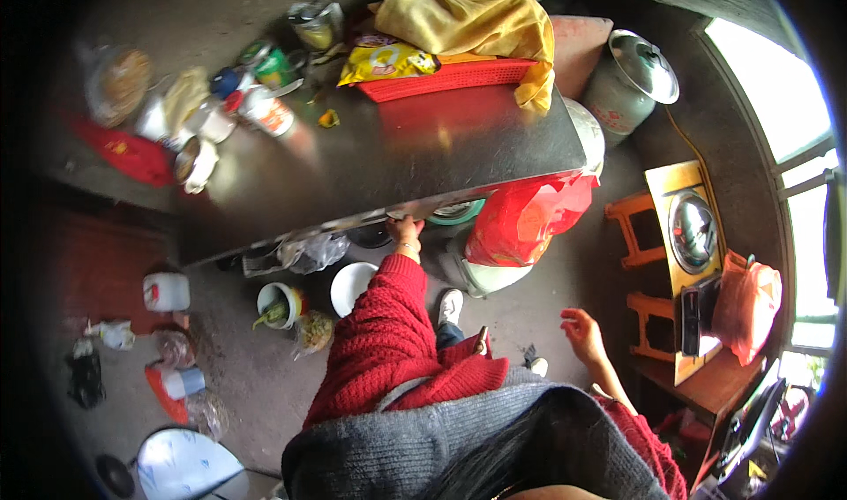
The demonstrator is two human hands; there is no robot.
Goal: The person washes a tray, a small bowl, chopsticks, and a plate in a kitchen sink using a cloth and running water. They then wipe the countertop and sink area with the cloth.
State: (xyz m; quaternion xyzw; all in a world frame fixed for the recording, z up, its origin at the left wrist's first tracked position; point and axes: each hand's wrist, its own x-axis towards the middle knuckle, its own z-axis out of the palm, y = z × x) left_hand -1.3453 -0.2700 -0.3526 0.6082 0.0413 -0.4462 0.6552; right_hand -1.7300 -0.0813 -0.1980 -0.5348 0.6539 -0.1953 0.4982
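Note:
My left hand [405, 231] reaches out to the front edge of the dark, shiny table [397, 159]. Its fingers are at a pale, flat object [411, 209] just under that edge; most of the object is hidden, and I cannot tell whether the fingers grip it. Right of the hand, a green-rimmed basin [456, 213] sits partly beneath the tabletop. A red plastic bag [526, 225] lies over a pale bucket [493, 278] by the table's corner. My right hand [583, 336] is in the air above the floor, fingers loosely apart, holding nothing.
A red basket [450, 80] with a yellow cloth [463, 10] stands on the table, jars and containers [265, 110] to its left. On the floor are a white basin [351, 287] and a bucket of vegetables [278, 307]. Orange stools [638, 229] and a metal pot [615, 90] are at right.

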